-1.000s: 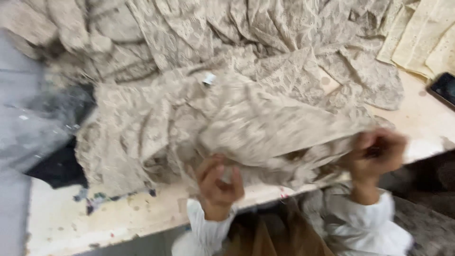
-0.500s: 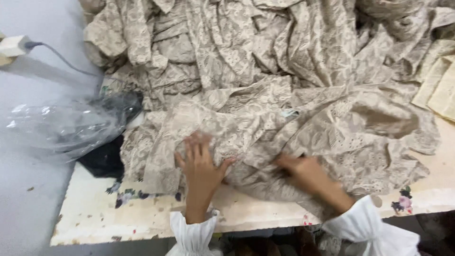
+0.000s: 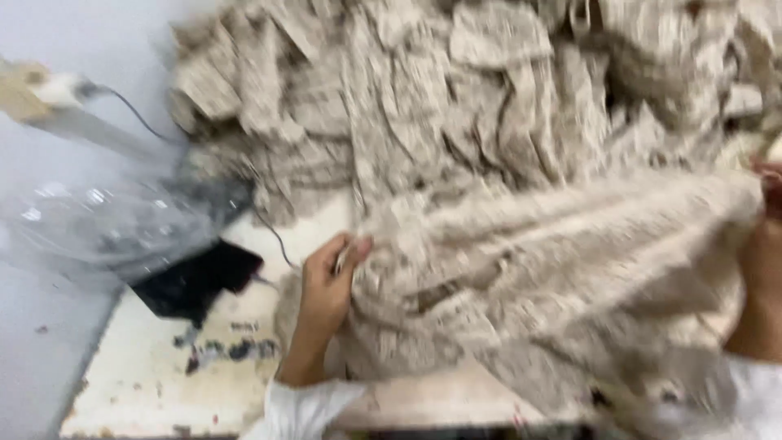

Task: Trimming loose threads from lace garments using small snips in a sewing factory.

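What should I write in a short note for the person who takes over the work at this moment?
Left hand: grip closed on the left edge of the beige patterned cloth piece.
Right hand: at the frame's right edge, holding the piece's far side; its grip is blurred.
The piece is stretched between both hands above the white worktable, in front of the cloth pile.
Done: one piece lifted from the pile.
Left: the pile remains large.

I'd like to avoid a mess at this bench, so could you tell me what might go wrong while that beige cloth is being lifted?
1. The left hand grips only the edge of the cloth; it may slip.
2. The cloth lies against the pile behind and may drag pieces along.
3. A thin cable runs by the cloth's left edge and might get snagged, near the plastic bag.
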